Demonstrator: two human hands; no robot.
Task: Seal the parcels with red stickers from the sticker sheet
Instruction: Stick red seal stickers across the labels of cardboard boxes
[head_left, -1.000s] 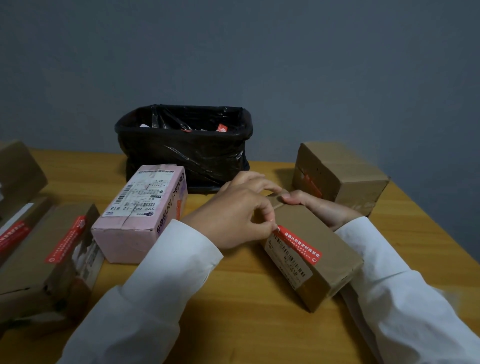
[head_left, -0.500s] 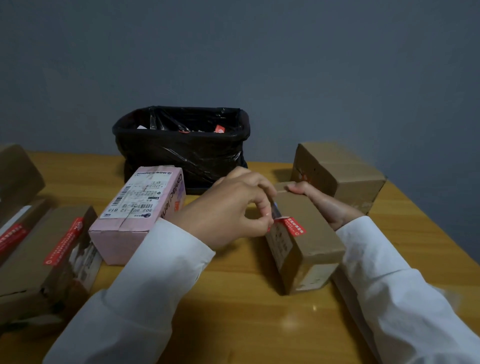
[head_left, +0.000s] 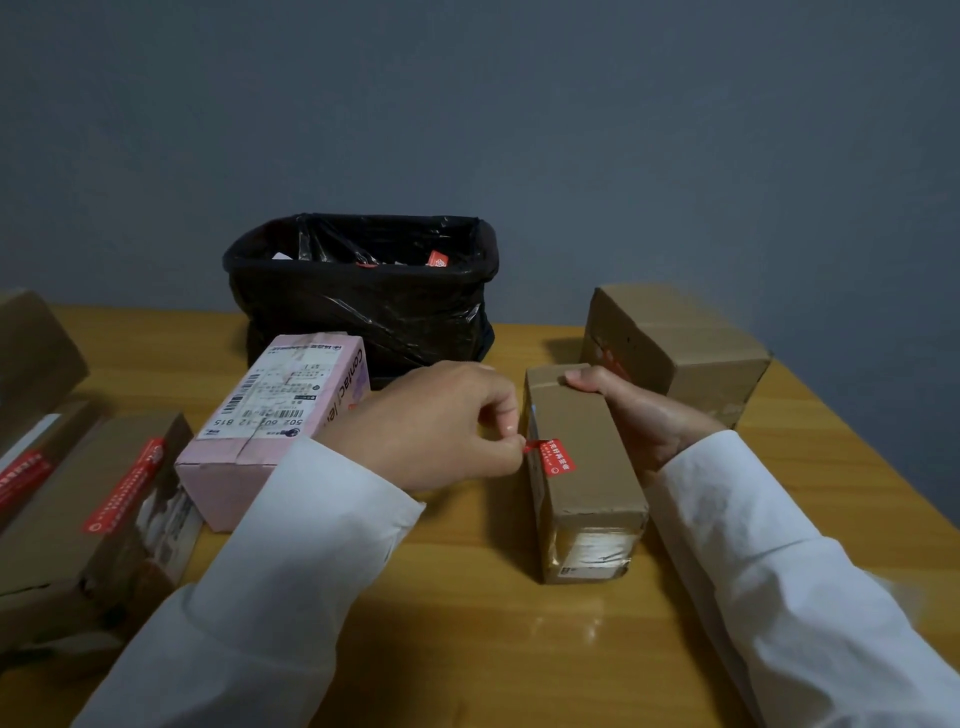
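While the left hand (head_left: 441, 426) reaches in from the near left with knuckles up and fingers curled, its thumb and forefinger pinch the free end of a red sticker (head_left: 553, 457) at the upper left edge of a narrow brown parcel (head_left: 582, 457); the rest of the sticker lies flat across the parcel's top face. The right hand (head_left: 639, 415) comes in from the near right and grips the same parcel, palm against its right side and fingertips (head_left: 576, 375) hooked over its far top edge. Both forearms wear white sleeves (head_left: 779, 587). This parcel stands lengthwise on a yellow wooden table (head_left: 467, 623), near the middle. Just left of the left hand lies a pink parcel (head_left: 270, 421) with a printed label on top, and at the left edge lie brown parcels (head_left: 88, 519) already bearing long red strips. A larger brown box (head_left: 680, 343) sits behind the right hand. At the back of the table stands a bin lined with a black bag (head_left: 363, 296), scraps visible inside, before a plain grey-blue wall (head_left: 519, 130)
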